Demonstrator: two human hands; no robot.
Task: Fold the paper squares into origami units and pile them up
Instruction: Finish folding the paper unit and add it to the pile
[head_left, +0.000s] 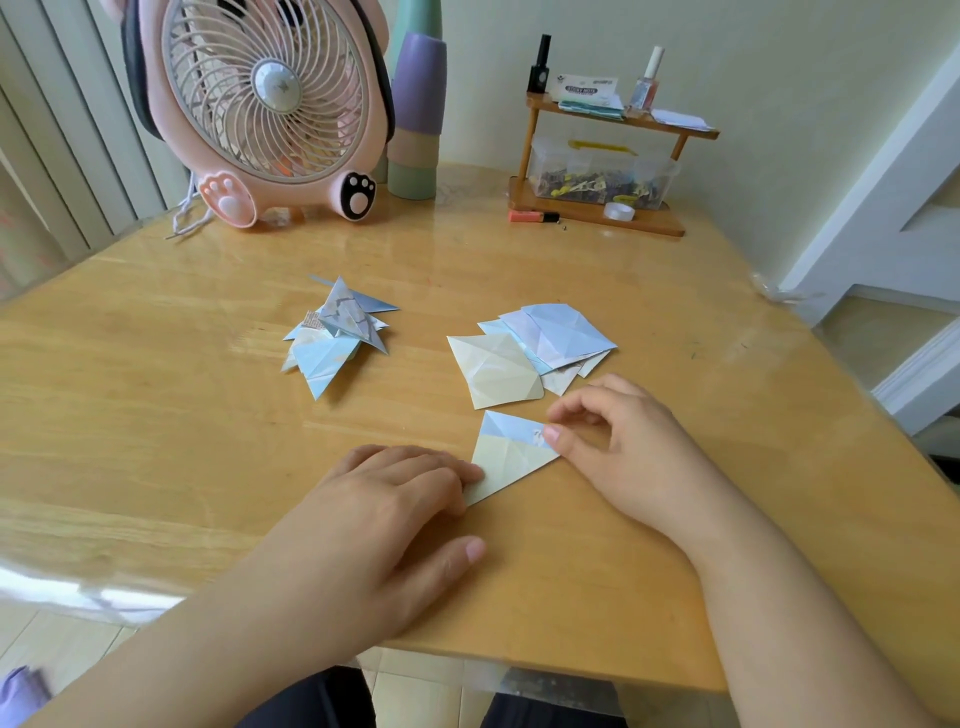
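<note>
Paper triangle (511, 457) low centre: my left hand (395, 493) presses it flat on the bench (208, 415), right hand (608, 431) pinching its corner to crease

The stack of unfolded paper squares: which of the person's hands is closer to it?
Right. The right hand sits just below the stack of unfolded paper squares, nearly touching it; the left hand lies farther down and leftward.

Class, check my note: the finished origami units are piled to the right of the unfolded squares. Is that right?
Not quite. The head view shows the pile of finished units to the left of the unfolded squares, not the right.
</note>
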